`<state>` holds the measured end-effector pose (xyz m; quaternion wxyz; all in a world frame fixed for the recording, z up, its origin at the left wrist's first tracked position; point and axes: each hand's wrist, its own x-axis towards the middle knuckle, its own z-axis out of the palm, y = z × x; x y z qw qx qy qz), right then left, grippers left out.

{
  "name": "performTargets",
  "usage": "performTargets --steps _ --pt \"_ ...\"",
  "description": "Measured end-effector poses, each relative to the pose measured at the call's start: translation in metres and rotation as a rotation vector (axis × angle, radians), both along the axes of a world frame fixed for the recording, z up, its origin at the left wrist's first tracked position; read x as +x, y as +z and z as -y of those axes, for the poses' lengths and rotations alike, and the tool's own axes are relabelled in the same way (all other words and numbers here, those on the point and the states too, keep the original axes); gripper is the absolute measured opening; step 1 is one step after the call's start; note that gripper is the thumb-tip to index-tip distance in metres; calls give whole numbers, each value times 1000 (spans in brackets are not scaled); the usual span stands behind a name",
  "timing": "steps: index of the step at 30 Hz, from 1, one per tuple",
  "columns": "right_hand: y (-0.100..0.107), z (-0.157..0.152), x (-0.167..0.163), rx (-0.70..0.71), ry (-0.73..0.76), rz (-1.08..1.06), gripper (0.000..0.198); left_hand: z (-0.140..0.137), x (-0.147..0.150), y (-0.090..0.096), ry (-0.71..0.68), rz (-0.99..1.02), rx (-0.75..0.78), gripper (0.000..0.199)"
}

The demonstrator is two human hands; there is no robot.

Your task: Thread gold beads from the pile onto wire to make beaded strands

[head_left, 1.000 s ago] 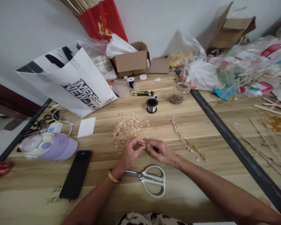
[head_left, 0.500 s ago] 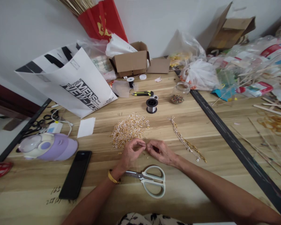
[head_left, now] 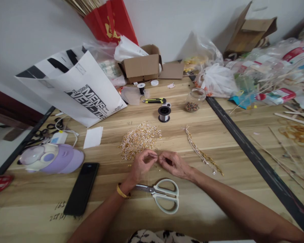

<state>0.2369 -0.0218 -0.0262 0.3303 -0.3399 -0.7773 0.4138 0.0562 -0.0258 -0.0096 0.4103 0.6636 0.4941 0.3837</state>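
Note:
My left hand [head_left: 143, 164] and my right hand [head_left: 174, 163] meet fingertip to fingertip just in front of a heap of small gold and clear beads [head_left: 140, 139]. Both are closed in a pinch; what lies between the fingers is too small to make out. A faint thin thread seems to hang below my left hand. Under my left wrist rest scissors [head_left: 164, 195] with pale handles, their blades partly hidden by the arm. To the right lie beaded strands [head_left: 199, 150] in gold and silver. A few loose gold beads [head_left: 155, 165] sit between my hands.
Behind the beads stand a spool of wire [head_left: 164, 114], a yellow-black utility knife [head_left: 154, 100] and a glass jar [head_left: 194, 100] with small beads. At left are a black phone [head_left: 81, 189], a purple bottle [head_left: 53, 158] and a white paper bag [head_left: 76, 87]. Plastic bottles [head_left: 276, 96] crowd the right.

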Motion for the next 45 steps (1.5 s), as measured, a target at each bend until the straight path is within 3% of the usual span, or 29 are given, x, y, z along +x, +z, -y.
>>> performTargets --steps 28,45 --pt "3 0 0 -29 -2 19 11 2 0 2 -22 -74 55 8" --pt "-3 -1 -1 -10 -55 11 13 2 0 -1 -21 -40 5 8"
